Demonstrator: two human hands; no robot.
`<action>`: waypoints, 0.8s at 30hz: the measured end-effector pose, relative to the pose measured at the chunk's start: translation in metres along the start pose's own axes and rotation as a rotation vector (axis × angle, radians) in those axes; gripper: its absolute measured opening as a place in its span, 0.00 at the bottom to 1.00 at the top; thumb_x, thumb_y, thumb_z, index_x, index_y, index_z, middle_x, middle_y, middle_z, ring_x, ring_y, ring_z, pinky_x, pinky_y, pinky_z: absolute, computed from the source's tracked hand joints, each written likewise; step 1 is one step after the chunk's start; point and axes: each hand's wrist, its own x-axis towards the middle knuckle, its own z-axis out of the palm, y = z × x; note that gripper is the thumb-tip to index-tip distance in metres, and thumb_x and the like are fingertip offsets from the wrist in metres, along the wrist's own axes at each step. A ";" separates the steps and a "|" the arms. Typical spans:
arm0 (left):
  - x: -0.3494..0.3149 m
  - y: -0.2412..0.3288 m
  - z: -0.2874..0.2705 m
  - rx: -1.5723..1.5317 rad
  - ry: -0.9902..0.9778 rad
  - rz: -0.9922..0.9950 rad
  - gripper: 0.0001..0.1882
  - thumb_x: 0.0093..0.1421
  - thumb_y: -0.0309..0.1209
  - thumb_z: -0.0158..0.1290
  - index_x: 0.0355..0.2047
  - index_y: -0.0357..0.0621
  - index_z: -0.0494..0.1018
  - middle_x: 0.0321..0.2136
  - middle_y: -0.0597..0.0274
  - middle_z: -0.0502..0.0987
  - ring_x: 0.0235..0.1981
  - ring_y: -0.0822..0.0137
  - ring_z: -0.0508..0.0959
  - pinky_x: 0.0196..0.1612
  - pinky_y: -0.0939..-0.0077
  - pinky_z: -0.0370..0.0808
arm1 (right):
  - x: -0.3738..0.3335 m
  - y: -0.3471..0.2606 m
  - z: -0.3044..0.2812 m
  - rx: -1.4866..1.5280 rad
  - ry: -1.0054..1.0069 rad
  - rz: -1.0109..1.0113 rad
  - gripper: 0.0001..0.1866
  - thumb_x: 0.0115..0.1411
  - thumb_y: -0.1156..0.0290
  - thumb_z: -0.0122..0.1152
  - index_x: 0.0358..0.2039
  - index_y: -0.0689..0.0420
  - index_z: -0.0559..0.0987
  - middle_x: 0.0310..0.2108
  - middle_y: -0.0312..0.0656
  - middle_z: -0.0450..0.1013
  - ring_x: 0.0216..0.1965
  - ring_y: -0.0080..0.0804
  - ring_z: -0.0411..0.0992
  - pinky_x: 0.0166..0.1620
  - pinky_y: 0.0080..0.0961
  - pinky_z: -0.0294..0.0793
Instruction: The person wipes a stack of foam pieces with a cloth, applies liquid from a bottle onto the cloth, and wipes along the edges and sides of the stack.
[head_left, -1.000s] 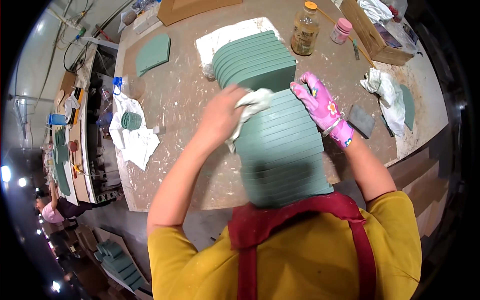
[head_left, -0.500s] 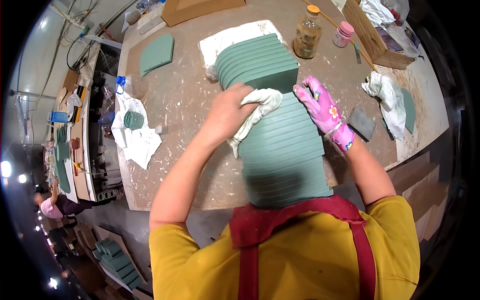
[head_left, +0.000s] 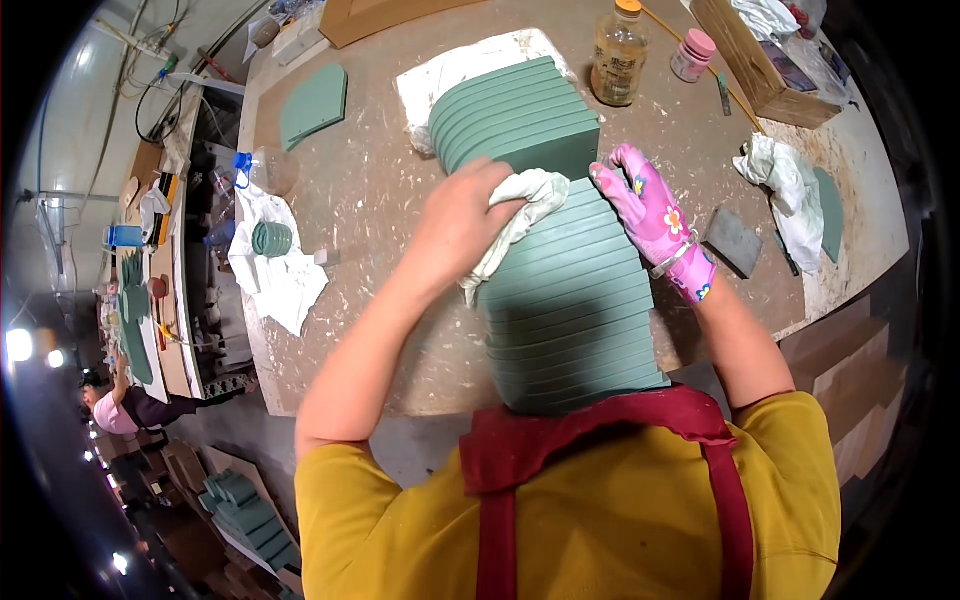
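My bare left hand [head_left: 465, 215] is closed on a bunched white cloth [head_left: 528, 205], pressed to the left side of a long row of green flat panels [head_left: 570, 290]. The overlapping panels run from the table's near edge away from me. Beyond them, a thicker stack of green panels with rounded left ends [head_left: 530, 115] rests on a white cloth pad [head_left: 415, 95]. My right hand [head_left: 655, 215], in a pink flowered glove, is at the row's right edge, by the thicker stack's corner. Its thumb and fingers are apart, holding nothing; whether they touch the panels is unclear.
On the worn brown table [head_left: 370, 200] stand a glass bottle [head_left: 620, 60] and a pink-capped jar [head_left: 693, 55]. A grey block [head_left: 733, 242] and crumpled white cloth [head_left: 790, 190] lie to the right. At left are a loose green panel [head_left: 315, 105] and another cloth [head_left: 270, 275]. A person [head_left: 125, 405] works far left.
The view has shifted slightly. My left hand and the cloth have moved a little along the far end of the row. My right hand stays beside the panels.
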 end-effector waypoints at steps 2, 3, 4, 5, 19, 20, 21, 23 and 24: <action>-0.002 -0.009 -0.001 -0.005 -0.033 0.013 0.11 0.56 0.29 0.53 0.38 0.36 0.72 0.32 0.55 0.73 0.35 0.61 0.75 0.40 0.68 0.69 | 0.000 0.000 -0.001 0.031 -0.009 -0.005 0.20 0.62 0.55 0.55 0.37 0.62 0.69 0.33 0.57 0.71 0.35 0.55 0.71 0.39 0.38 0.69; -0.006 -0.018 -0.003 -0.091 -0.060 -0.062 0.11 0.55 0.30 0.54 0.36 0.36 0.72 0.32 0.52 0.73 0.36 0.55 0.74 0.40 0.65 0.70 | 0.000 0.003 -0.001 0.032 -0.001 0.000 0.20 0.62 0.55 0.55 0.37 0.62 0.69 0.33 0.57 0.71 0.35 0.55 0.71 0.39 0.38 0.69; -0.007 -0.024 -0.002 -0.175 -0.087 -0.136 0.11 0.54 0.30 0.55 0.35 0.36 0.72 0.33 0.49 0.73 0.37 0.48 0.74 0.40 0.62 0.70 | 0.000 0.007 0.001 0.037 0.018 -0.018 0.20 0.62 0.56 0.55 0.37 0.62 0.70 0.33 0.57 0.71 0.35 0.55 0.71 0.39 0.38 0.69; -0.004 -0.028 0.002 -0.172 -0.093 -0.129 0.11 0.54 0.30 0.55 0.35 0.36 0.72 0.33 0.49 0.73 0.37 0.48 0.74 0.40 0.62 0.70 | 0.000 0.010 0.002 0.043 0.037 -0.037 0.20 0.62 0.56 0.55 0.37 0.63 0.70 0.33 0.57 0.71 0.36 0.55 0.71 0.39 0.38 0.69; -0.031 -0.056 0.000 -0.121 -0.225 -0.452 0.17 0.56 0.35 0.53 0.45 0.41 0.74 0.35 0.48 0.79 0.37 0.51 0.78 0.43 0.63 0.72 | 0.000 0.008 0.004 -0.012 0.074 -0.161 0.16 0.63 0.58 0.55 0.37 0.60 0.69 0.33 0.55 0.71 0.35 0.56 0.71 0.37 0.40 0.70; -0.036 -0.057 0.003 -0.119 -0.228 -0.451 0.17 0.56 0.35 0.53 0.45 0.41 0.74 0.35 0.48 0.79 0.37 0.51 0.78 0.43 0.63 0.72 | 0.000 0.008 0.004 -0.010 0.076 -0.158 0.16 0.63 0.58 0.55 0.37 0.60 0.69 0.33 0.55 0.71 0.35 0.56 0.71 0.37 0.40 0.70; -0.034 -0.054 0.001 -0.239 -0.119 -0.472 0.18 0.56 0.35 0.53 0.46 0.41 0.74 0.35 0.48 0.79 0.36 0.51 0.79 0.43 0.64 0.73 | 0.001 0.008 0.002 -0.018 0.057 -0.120 0.17 0.62 0.58 0.55 0.38 0.60 0.69 0.34 0.55 0.72 0.35 0.55 0.72 0.37 0.40 0.70; -0.019 -0.028 -0.013 -0.360 -0.016 -0.512 0.17 0.56 0.34 0.54 0.45 0.42 0.75 0.36 0.48 0.79 0.38 0.53 0.79 0.43 0.66 0.73 | -0.002 0.008 0.001 -0.026 0.041 -0.056 0.17 0.62 0.58 0.55 0.38 0.61 0.70 0.34 0.55 0.72 0.36 0.55 0.72 0.38 0.40 0.70; -0.015 -0.013 -0.011 -0.262 -0.004 -0.386 0.16 0.55 0.34 0.55 0.44 0.42 0.74 0.37 0.48 0.78 0.38 0.52 0.78 0.42 0.65 0.73 | -0.001 0.005 0.003 -0.027 0.048 -0.047 0.18 0.62 0.57 0.56 0.40 0.61 0.70 0.35 0.55 0.72 0.37 0.55 0.72 0.38 0.40 0.71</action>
